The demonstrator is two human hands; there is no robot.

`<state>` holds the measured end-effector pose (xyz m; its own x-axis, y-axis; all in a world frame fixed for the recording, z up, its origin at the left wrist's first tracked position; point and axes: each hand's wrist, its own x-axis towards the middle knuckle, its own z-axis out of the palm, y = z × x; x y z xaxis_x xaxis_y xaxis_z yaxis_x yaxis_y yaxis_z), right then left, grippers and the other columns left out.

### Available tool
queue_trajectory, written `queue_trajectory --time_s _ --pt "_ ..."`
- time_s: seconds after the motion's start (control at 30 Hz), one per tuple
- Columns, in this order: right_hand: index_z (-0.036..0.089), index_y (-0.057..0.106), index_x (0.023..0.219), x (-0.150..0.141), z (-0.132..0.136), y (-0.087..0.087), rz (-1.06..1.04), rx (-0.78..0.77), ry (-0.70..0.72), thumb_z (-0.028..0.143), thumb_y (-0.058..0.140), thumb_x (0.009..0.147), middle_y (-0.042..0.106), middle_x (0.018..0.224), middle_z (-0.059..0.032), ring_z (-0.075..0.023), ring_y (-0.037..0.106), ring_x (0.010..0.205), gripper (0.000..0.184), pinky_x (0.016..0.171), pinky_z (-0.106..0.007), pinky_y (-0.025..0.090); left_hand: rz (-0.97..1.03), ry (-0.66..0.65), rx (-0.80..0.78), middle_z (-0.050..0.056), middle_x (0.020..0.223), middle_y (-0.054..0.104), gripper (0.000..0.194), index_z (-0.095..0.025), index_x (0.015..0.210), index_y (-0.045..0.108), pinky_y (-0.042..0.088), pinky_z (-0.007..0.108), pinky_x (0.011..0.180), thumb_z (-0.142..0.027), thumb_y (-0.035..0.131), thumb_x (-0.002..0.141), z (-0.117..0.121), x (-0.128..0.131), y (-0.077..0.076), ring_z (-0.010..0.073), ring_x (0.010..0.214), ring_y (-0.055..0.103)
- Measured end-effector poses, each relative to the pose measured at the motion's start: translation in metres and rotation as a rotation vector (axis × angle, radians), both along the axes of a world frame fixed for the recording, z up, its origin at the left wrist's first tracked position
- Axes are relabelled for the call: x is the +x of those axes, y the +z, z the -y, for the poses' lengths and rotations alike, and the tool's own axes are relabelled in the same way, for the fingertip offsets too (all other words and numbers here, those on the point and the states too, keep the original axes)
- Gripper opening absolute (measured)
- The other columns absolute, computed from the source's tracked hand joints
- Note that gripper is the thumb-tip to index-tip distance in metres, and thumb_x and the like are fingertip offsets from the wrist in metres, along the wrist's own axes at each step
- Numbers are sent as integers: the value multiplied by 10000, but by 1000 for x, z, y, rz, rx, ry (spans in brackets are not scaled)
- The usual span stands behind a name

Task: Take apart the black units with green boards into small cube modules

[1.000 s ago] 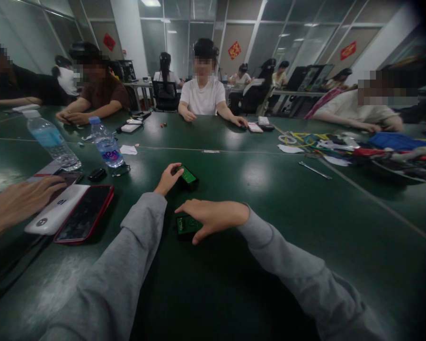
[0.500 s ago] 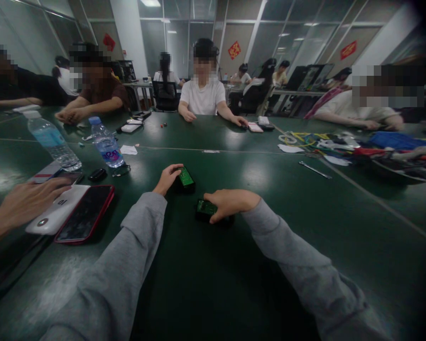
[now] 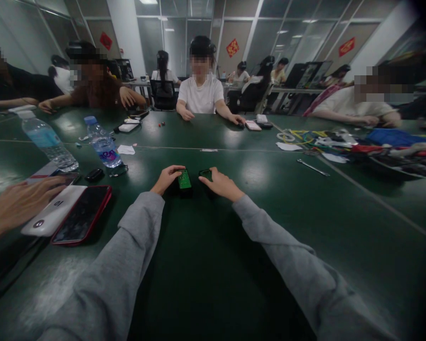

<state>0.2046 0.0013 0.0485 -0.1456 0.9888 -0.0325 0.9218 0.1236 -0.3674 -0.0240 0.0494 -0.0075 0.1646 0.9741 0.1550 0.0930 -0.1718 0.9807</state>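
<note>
My left hand [image 3: 169, 179] grips the left side of a black case with a green circuit board [image 3: 185, 180] facing up. Its fingers lie along the far edge, and the case rests on the dark green table [image 3: 184, 284]. A short gap to the right, my right hand [image 3: 223, 183] is closed around a second black case [image 3: 205, 174], with thumb on the near side and fingers on the far side. Some green shows inside this second piece, but my fingers cover much of it.
To my left, another person's hand [image 3: 28, 201] rests by a white device [image 3: 55, 210] and a red-cased phone [image 3: 82, 215]. Two water bottles [image 3: 104, 144] stand beyond. A wrench [image 3: 313, 167] and a heap of cables [image 3: 315, 139] lie to the right. People sit across the table.
My right hand has moved forward with the second black case, bringing it level with the first one. The left case has turned slightly. A person across at the left has parted their hands.
</note>
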Motion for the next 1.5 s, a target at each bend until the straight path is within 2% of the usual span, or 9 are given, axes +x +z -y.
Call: queue_trajectory --time_s 0.13,0.27,0.37,0.47,0.6,0.8,0.97,1.17,1.5 --pt "114 385 1360 9 -9 2 -163 -95 98 446 438 1016 577 1265 -206 -298 597 1122 481 937 -381 471 1 -8 7 89 1161 695 343 -152 1073 699 463 393 981 -258 647 750 0 -1 -1 218 1056 629" --pt "105 347 1393 16 -14 0 -200 -133 139 334 514 993 594 1231 -201 -282 615 1068 491 919 -370 492 10 -18 7 92 1144 699 355 -145 1074 697 466 388 972 -269 664 744 -2 -2 -3 213 1042 634" --pt "137 283 1435 14 -16 -9 -305 -179 127 371 512 988 581 1235 -200 -255 651 919 554 740 -340 565 -2 -46 -9 92 1115 707 368 -149 1077 697 478 390 949 -294 683 739 -2 -1 -3 214 1020 641" --pt "176 231 1452 8 -16 -21 -454 -207 127 413 513 978 579 1215 -193 -213 647 757 600 508 -276 555 -15 -73 -18 90 1086 714 377 -156 1065 704 489 391 926 -318 707 725 -3 0 -3 215 990 649" --pt "190 237 1439 -2 -14 -30 -560 -189 112 422 536 960 582 1181 -183 -188 633 709 611 426 -236 535 -22 -89 -20 88 1084 714 383 -162 1057 707 487 392 928 -336 722 716 -4 0 -4 213 987 648" --pt "210 228 1430 -8 -12 -35 -631 -222 126 444 536 956 582 1161 -166 -192 632 740 612 412 -206 525 -11 -87 -24 85 1067 717 368 -157 1034 709 477 400 950 -328 728 708 -4 0 -2 214 992 647" --pt "251 214 1437 -7 -13 -40 -699 -246 106 445 496 976 555 1215 -150 -204 634 831 575 462 -205 547 -9 -88 -39 80 1075 714 358 -161 1043 704 473 404 959 -315 716 720 -2 1 0 213 998 645" --pt "247 241 1411 -9 -13 -41 -699 -221 93 404 478 983 572 1136 -121 -163 613 724 514 438 -201 527 -46 -96 -35 85 1127 700 346 -172 1079 695 472 412 961 -297 675 756 0 2 1 225 1031 633" --pt "257 258 1404 -11 -15 -43 -674 -204 76 396 487 979 584 1033 -80 -163 612 729 502 436 -182 489 -60 -118 -15 82 1113 701 342 -160 1078 704 438 416 991 -279 636 764 -4 2 2 234 1050 618"
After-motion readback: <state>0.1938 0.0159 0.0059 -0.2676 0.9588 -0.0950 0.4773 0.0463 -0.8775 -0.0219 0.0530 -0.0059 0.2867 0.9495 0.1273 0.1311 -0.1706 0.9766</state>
